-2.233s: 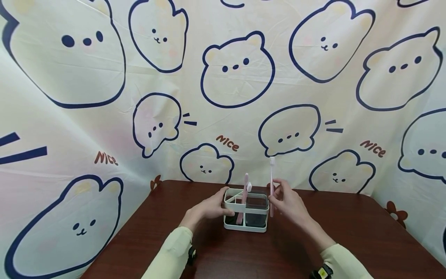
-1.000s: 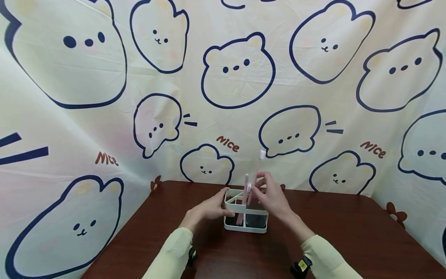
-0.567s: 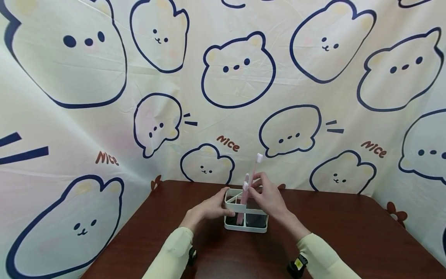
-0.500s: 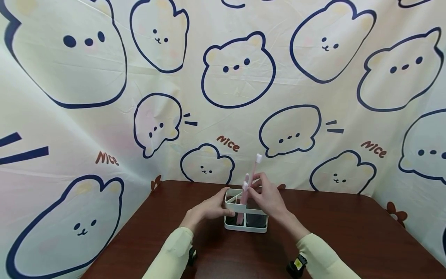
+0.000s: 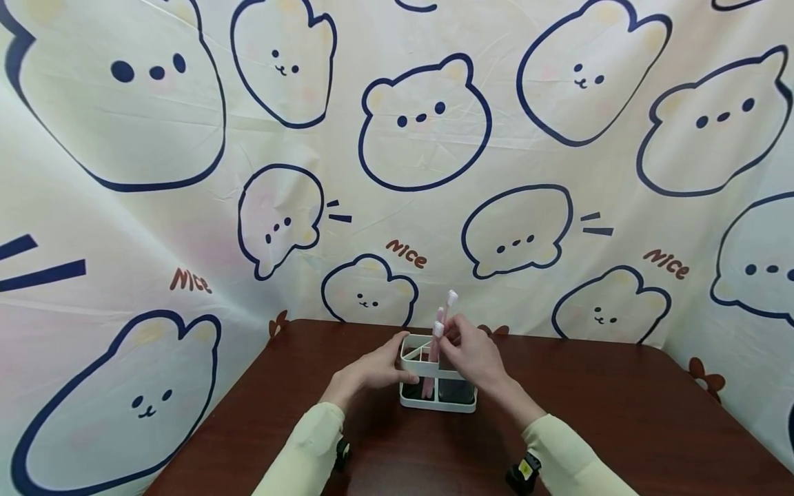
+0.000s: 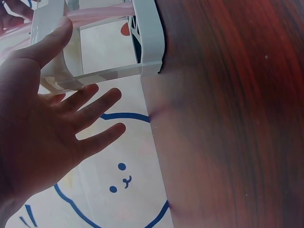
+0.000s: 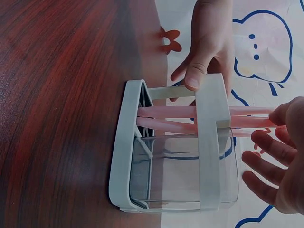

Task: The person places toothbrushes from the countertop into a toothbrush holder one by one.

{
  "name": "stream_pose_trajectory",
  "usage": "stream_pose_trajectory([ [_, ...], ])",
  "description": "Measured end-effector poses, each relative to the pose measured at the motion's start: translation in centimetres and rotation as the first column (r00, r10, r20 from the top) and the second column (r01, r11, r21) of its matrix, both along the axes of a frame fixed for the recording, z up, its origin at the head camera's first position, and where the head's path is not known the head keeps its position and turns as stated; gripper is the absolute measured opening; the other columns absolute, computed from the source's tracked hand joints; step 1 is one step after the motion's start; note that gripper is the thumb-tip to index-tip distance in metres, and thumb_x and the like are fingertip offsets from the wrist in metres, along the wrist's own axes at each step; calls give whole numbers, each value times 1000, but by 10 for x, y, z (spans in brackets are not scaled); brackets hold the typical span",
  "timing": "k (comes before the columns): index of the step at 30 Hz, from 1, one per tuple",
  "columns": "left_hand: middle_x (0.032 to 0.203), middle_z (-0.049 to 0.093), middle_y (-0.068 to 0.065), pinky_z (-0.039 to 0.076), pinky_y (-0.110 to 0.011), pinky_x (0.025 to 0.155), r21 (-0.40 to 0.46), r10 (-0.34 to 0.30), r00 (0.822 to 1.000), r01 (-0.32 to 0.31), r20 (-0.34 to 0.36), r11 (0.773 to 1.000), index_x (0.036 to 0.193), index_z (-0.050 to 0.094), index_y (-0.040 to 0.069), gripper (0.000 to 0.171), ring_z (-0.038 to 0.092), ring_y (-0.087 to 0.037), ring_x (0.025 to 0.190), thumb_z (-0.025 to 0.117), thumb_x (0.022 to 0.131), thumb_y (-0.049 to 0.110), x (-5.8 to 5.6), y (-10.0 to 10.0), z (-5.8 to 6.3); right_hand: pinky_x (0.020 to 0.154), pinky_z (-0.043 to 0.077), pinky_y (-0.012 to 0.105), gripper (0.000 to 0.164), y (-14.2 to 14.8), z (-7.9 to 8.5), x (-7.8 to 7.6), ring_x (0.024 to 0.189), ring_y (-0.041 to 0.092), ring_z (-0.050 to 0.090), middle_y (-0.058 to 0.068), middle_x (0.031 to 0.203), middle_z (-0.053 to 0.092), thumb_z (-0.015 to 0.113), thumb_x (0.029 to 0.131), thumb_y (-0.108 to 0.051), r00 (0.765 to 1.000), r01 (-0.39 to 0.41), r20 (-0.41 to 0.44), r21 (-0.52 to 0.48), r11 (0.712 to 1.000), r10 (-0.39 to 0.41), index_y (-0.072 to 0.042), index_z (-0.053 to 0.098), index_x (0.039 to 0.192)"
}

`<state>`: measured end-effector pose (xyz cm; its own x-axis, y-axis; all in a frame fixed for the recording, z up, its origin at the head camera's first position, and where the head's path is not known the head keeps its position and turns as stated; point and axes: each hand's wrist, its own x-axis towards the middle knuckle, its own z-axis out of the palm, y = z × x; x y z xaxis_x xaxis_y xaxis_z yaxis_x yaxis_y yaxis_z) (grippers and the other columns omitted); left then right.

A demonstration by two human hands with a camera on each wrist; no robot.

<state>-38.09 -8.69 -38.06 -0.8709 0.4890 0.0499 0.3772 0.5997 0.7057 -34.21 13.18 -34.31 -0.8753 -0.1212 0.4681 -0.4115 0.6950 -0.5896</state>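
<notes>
A pale green toothbrush holder [image 5: 455, 406] stands on the table, with a clear cup [image 7: 178, 183] in its right-hand side. My left hand [image 5: 371, 370] grips the holder's upper ring at the left, thumb in front and fingers behind. Between thumb and forefinger, my right hand [image 5: 474, 353] pinches a pink toothbrush [image 5: 452, 299] with a white head, tilted slightly right. Its lower end is down inside the holder, beside another pink toothbrush [image 5: 438, 331]. Two pink handles [image 7: 166, 112] show below the ring in the right wrist view. How many brushes overlap above is hard to tell.
The dark red-brown wooden table [image 5: 397, 455] extends on both sides of the holder. Behind it hangs a pale cloth [image 5: 428, 227] printed with bear outlines, meeting the table's back edge. Each wrist wears a black strap [image 5: 524, 472].
My right hand has brought the toothbrush from right of the holder to above it, then lowered it inside; its head now sits lower and further left. My left hand has stayed on the holder.
</notes>
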Motion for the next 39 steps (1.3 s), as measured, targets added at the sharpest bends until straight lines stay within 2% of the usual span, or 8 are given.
stream_pose_trajectory([
  [9,139,49,-9,38,-56,111,19,-8,1000,8,5,1000,149,27,18,82,51,-25,118,77,86,33,0,-1,-1,60,50,25,10,-3,-3,1,71,11,57,-5,85,68,70,93,-29,1000,15,21,48,999,-16,-19,68,95],
  [14,139,49,-10,39,-56,111,20,-20,1000,20,-3,1000,149,27,16,81,52,-25,118,77,86,32,1,-1,-1,56,47,25,10,-5,-7,1,66,9,55,-5,81,68,72,91,-28,998,37,-45,128,991,-32,-19,71,87],
  [20,139,49,-10,39,-56,111,19,-19,1000,19,-4,1000,149,27,14,82,52,-25,117,77,87,32,2,0,-1,61,44,27,13,-4,-14,0,69,11,53,-3,83,65,72,90,-29,994,87,-83,204,975,-71,-17,74,83],
  [28,140,48,-10,40,-56,110,21,-22,1000,22,-2,1000,150,25,15,84,52,-25,117,77,87,32,2,0,-2,73,47,34,12,-1,-23,-1,82,16,53,-1,88,66,74,88,-30,997,64,-57,196,978,-54,-18,75,85],
  [34,141,48,-10,39,-57,110,27,-25,1000,25,-7,999,149,27,16,81,52,-26,118,77,86,33,1,0,-3,73,44,32,13,2,-25,0,82,17,50,-1,87,64,75,88,-31,996,56,-80,225,973,-39,-18,76,84],
  [39,141,48,-10,39,-59,110,29,-14,1000,14,5,999,149,27,17,81,52,-26,118,77,86,33,2,-1,-3,80,48,38,9,8,-26,3,89,20,54,2,92,67,75,88,-27,995,63,-92,188,980,-47,-19,75,86],
])
